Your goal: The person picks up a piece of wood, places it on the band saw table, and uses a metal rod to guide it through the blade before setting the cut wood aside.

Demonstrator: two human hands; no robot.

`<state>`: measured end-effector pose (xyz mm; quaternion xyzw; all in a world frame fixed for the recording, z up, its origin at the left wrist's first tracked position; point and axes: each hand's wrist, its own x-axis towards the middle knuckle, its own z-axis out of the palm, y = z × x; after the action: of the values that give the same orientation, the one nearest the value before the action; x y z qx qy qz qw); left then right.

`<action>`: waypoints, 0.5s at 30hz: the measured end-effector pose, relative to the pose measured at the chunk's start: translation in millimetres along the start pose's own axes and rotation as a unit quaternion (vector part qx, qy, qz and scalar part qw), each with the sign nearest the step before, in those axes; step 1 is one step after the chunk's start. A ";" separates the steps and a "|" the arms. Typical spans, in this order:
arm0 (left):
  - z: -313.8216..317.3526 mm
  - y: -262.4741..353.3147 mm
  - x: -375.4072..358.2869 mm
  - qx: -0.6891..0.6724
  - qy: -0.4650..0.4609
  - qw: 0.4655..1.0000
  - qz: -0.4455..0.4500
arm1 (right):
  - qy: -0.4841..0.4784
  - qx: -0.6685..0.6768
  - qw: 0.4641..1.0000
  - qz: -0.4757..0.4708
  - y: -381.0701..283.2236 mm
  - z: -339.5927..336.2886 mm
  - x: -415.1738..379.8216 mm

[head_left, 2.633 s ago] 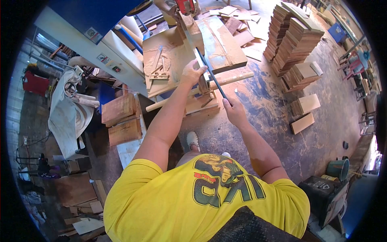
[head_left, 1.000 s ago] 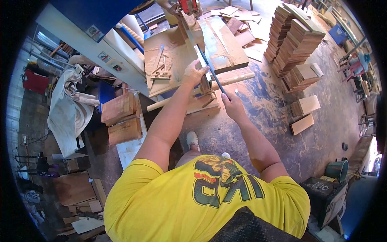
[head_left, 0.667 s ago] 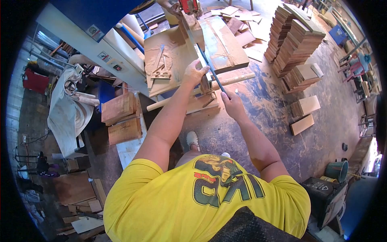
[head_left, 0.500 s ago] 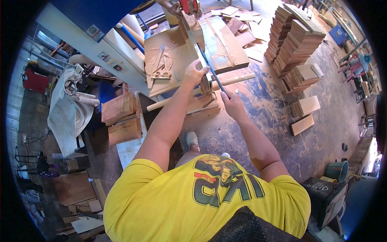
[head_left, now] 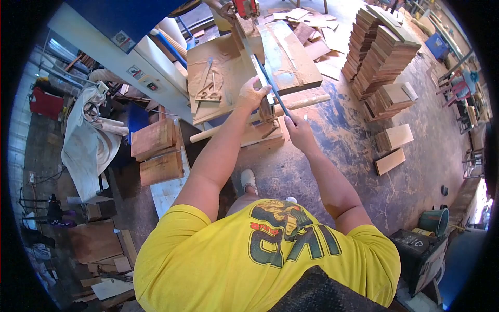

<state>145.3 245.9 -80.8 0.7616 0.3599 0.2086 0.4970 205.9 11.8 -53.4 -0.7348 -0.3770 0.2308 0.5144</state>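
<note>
My right hand (head_left: 300, 132) is closed around the near end of a thin dark stick (head_left: 275, 92). The stick slants forward along the right side of a long straight fence (head_left: 248, 47) on the machine table. My left hand (head_left: 253, 94) grips the near end of the fence, with its thumb over the top. Beyond both hands, a wooden block (head_left: 253, 39) rests against the fence, below a red guard (head_left: 244, 8). Another person's hand (head_left: 224, 9) is at the far end, left of the guard.
Sawdust and small wooden tools lie on the table's left half (head_left: 228, 49). A round wooden pole (head_left: 312, 101) sticks out in front. Tall board stacks (head_left: 382, 54) stand on the right, thick boards (head_left: 156, 140) on the left. Loose offcuts (head_left: 317, 49) lie behind.
Very little differs. The other person's hand at the far end has shifted slightly, while my two hands keep nearly the same places on the fence and the stick.
</note>
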 end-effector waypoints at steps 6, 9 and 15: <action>1.8 -6.6 3.9 -0.008 0.003 1.000 0.014 | 0.012 0.009 1.000 -0.016 9.0 4.6 5.2; 1.8 -3.0 2.7 0.003 0.008 1.000 0.016 | 0.013 0.016 1.000 -0.024 15.0 6.8 8.6; 1.9 -5.2 3.1 -0.003 0.007 1.000 0.016 | -0.002 0.002 1.000 0.007 12.1 6.2 12.3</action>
<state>146.9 248.3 -86.4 0.7642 0.3506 0.2233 0.4932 212.7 22.8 -66.3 -0.7360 -0.3718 0.2366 0.5139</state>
